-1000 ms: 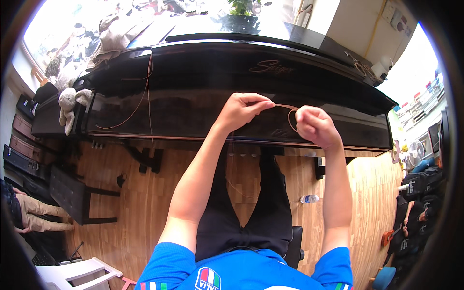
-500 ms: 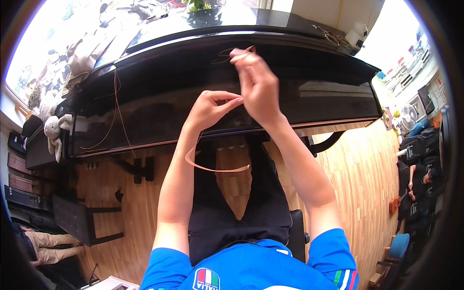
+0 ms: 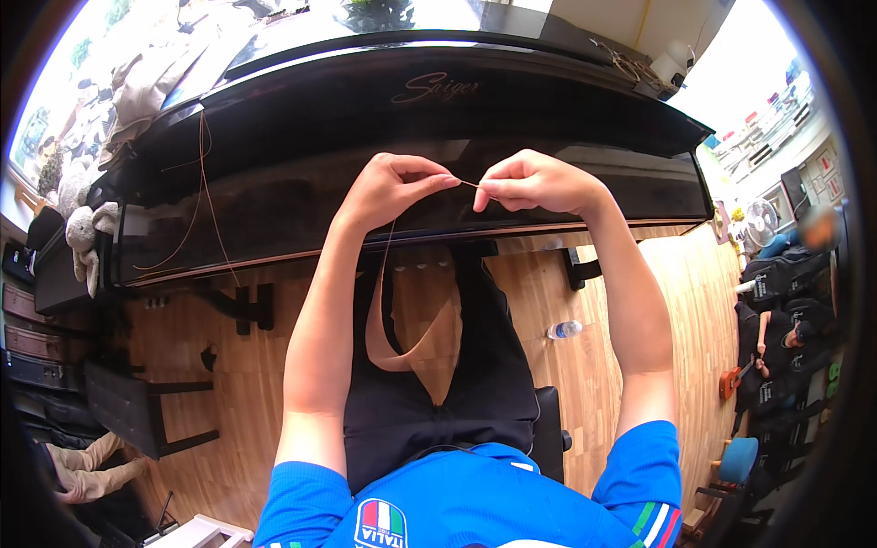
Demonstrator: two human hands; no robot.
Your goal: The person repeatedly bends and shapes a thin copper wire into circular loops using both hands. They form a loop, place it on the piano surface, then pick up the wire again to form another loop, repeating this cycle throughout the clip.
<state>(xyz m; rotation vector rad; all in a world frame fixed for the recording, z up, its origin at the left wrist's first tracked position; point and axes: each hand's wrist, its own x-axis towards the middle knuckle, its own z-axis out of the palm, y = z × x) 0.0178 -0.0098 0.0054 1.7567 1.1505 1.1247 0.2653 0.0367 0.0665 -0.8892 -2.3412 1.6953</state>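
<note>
Both hands are up at centre frame, in front of the black piano (image 3: pixel 301 173). The left hand (image 3: pixel 388 187) has its fingers curled, thumb and forefinger pinched on a thin wire (image 3: pixel 468 184); the right hand (image 3: pixel 534 181) is closed the same way, pinching the wire just beside it. A short stretch of wire runs taut between the two pinches. From the left hand the wire drops toward the lap and curves in a loop over the black trousers (image 3: pixel 489 365).

Gold script lettering sits at upper centre on the piano's front. More wire (image 3: pixel 203 173) trails down the piano at the left of the frame. A clear bottle (image 3: pixel 565 329) lies on the wooden floor (image 3: pixel 621 310) right of centre, well apart from the hands. A dark bench (image 3: pixel 128 406) stands at lower left. There's open floor under the piano's front edge on either side of the legs. A fan (image 3: pixel 756 219) and dark bags crowd the right rim.
</note>
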